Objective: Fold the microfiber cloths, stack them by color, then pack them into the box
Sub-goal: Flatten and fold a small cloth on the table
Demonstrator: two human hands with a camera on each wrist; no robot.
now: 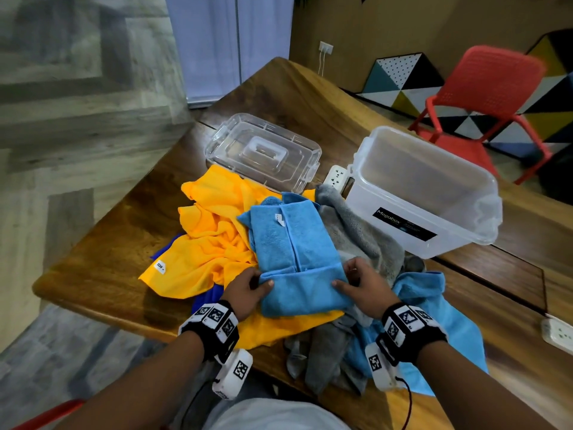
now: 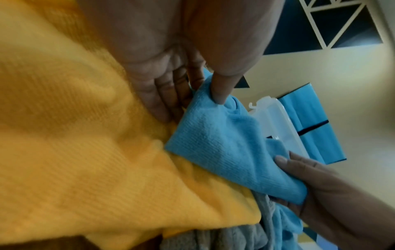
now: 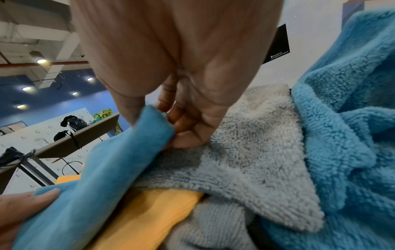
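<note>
light-blue cloth point(image 1: 297, 259) pinched at its near folded edge, left hand point(image 1: 248, 290) and right hand point(image 1: 361, 285), thumbs on top.

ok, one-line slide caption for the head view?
Both hands, left hand and right hand, pinch the light blue cloth mid-fold over a cloth pile; the box stands empty.

A matt, finely ribbed cloth surface is shown by the light blue cloth point(image 1: 294, 262). The same fine weave is seen on the yellow cloth point(image 1: 217, 231). A rougher, fluffy pile is carried by the grey cloth point(image 1: 359, 234) and by the second blue cloth point(image 3: 350, 118). The box point(image 1: 428, 193) is made of cloudy smooth plastic, the lid point(image 1: 263, 153) of clear glossy plastic. The table point(image 1: 102, 259) is of dark polished wood with visible grain.
</note>
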